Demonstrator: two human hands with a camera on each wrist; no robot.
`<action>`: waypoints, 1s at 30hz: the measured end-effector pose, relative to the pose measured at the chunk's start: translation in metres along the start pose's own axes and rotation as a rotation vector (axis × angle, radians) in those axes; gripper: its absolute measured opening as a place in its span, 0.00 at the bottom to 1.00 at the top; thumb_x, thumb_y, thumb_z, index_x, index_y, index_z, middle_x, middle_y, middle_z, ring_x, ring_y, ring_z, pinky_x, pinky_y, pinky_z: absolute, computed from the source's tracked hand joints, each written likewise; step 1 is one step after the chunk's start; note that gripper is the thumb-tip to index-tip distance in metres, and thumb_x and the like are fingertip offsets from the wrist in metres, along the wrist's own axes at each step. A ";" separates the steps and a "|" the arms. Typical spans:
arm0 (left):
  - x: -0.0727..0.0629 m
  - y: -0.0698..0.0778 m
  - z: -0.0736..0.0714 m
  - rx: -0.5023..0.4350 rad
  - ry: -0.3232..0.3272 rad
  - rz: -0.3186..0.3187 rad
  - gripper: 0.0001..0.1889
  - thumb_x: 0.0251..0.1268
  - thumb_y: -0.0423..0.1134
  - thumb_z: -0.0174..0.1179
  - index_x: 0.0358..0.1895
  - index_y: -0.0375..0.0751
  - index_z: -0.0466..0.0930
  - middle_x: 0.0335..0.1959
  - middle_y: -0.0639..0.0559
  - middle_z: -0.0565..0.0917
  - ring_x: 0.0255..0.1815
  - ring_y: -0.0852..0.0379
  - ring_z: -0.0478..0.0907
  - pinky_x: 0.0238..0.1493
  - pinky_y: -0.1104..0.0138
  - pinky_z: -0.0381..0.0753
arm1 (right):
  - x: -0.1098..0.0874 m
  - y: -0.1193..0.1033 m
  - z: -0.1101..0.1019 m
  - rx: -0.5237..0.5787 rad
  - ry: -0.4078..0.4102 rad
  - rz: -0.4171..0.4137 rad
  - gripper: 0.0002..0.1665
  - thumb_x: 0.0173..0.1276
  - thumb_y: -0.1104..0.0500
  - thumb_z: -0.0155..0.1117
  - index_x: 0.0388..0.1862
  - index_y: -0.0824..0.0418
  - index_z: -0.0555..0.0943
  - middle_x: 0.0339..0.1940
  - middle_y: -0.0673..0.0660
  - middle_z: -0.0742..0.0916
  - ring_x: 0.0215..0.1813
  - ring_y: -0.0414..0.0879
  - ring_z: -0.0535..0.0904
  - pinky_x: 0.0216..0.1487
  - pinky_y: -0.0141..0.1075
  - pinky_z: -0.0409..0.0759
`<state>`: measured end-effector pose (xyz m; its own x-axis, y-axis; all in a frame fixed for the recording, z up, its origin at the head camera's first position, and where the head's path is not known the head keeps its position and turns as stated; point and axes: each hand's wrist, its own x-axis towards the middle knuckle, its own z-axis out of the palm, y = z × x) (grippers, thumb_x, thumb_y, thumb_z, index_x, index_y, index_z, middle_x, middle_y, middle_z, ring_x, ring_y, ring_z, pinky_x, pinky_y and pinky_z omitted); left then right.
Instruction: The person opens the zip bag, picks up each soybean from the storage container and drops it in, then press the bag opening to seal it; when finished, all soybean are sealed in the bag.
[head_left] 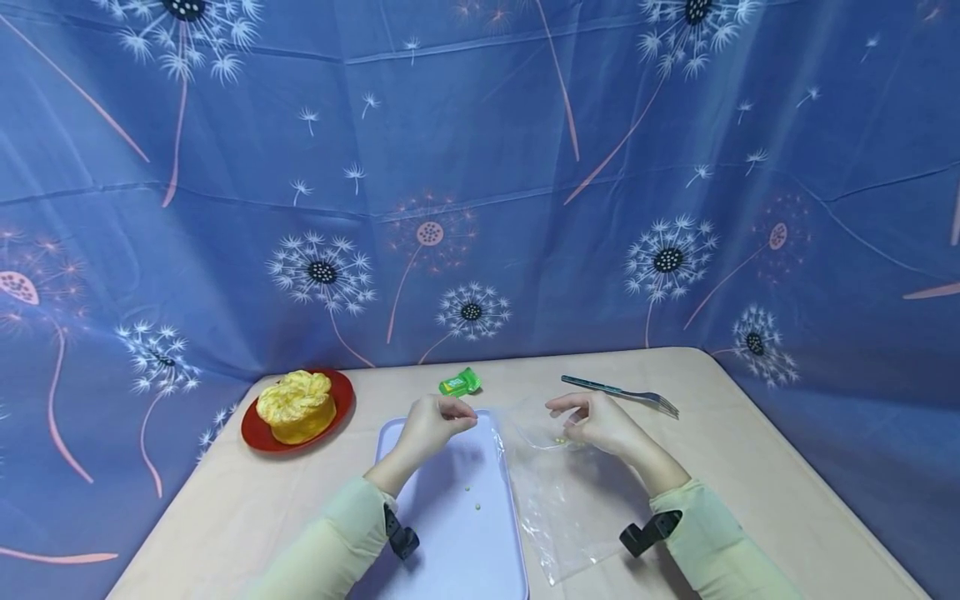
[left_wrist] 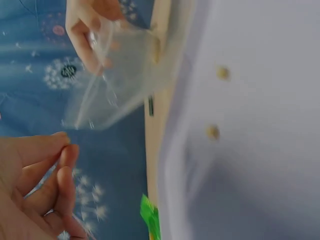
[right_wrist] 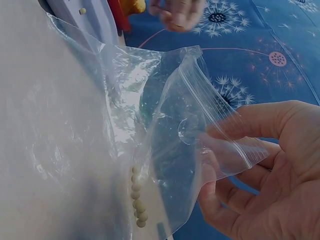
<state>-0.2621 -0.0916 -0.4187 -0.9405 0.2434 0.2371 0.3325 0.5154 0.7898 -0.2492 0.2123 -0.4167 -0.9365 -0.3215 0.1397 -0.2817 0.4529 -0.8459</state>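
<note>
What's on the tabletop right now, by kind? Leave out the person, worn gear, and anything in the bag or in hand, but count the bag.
Tray: 1
Plastic bag: 1
Small round beads loose on the tray: 2
Red plate: 1
Yellow cake-like item: 1
Green packet: 1
Fork: 1
Total: 8

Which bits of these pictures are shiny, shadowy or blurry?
Right wrist view: white glare streaks on the bag; head view: soft, darker shadows on the tray; left wrist view: the two little balls look blurry.
</note>
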 end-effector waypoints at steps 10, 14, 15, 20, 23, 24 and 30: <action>0.018 0.033 0.027 -0.076 0.024 0.062 0.02 0.62 0.35 0.73 0.36 0.46 0.92 0.33 0.60 0.89 0.31 0.61 0.79 0.32 0.68 0.78 | 0.000 -0.002 -0.001 -0.024 0.004 -0.027 0.29 0.54 0.76 0.64 0.59 0.71 0.82 0.49 0.66 0.88 0.40 0.49 0.83 0.32 0.35 0.81; 0.022 0.039 0.037 -0.031 -0.001 0.098 0.02 0.62 0.35 0.73 0.36 0.47 0.92 0.34 0.61 0.88 0.28 0.61 0.76 0.28 0.69 0.74 | 0.000 0.000 -0.001 -0.050 0.007 -0.021 0.28 0.55 0.75 0.65 0.58 0.69 0.83 0.49 0.65 0.88 0.41 0.48 0.83 0.34 0.35 0.82; 0.022 0.040 0.039 -0.018 -0.006 0.109 0.02 0.62 0.35 0.73 0.36 0.48 0.92 0.34 0.61 0.88 0.27 0.61 0.75 0.27 0.69 0.73 | 0.000 0.000 -0.001 -0.052 0.007 -0.020 0.28 0.55 0.75 0.65 0.58 0.69 0.83 0.49 0.65 0.88 0.41 0.48 0.83 0.34 0.35 0.82; 0.025 0.041 0.046 0.011 -0.029 0.144 0.04 0.61 0.34 0.74 0.36 0.49 0.92 0.36 0.61 0.89 0.24 0.61 0.71 0.24 0.69 0.69 | -0.001 -0.001 -0.001 -0.038 0.005 -0.023 0.29 0.54 0.75 0.65 0.58 0.70 0.83 0.49 0.65 0.88 0.41 0.50 0.83 0.33 0.36 0.82; 0.024 0.040 0.046 0.004 -0.038 0.133 0.05 0.60 0.34 0.74 0.37 0.49 0.92 0.38 0.61 0.89 0.28 0.60 0.74 0.28 0.68 0.73 | -0.002 -0.001 0.000 -0.027 0.007 -0.022 0.28 0.55 0.76 0.65 0.59 0.72 0.82 0.49 0.67 0.87 0.42 0.52 0.83 0.32 0.36 0.81; 0.024 0.040 0.045 0.000 -0.037 0.124 0.05 0.61 0.34 0.74 0.38 0.49 0.92 0.39 0.61 0.89 0.31 0.60 0.75 0.30 0.67 0.75 | -0.002 -0.001 0.000 -0.026 0.007 -0.020 0.28 0.55 0.76 0.65 0.59 0.72 0.82 0.49 0.66 0.87 0.42 0.52 0.83 0.32 0.36 0.81; 0.022 0.026 0.029 -0.072 0.004 0.110 0.10 0.65 0.36 0.70 0.49 0.43 0.88 0.37 0.55 0.87 0.38 0.57 0.80 0.38 0.64 0.80 | -0.002 0.000 -0.001 -0.018 0.006 -0.011 0.29 0.54 0.77 0.63 0.58 0.71 0.83 0.49 0.66 0.88 0.41 0.50 0.83 0.32 0.35 0.81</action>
<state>-0.2724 -0.0491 -0.4089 -0.8988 0.2919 0.3271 0.4283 0.4248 0.7975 -0.2476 0.2136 -0.4168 -0.9347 -0.3211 0.1522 -0.2954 0.4639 -0.8352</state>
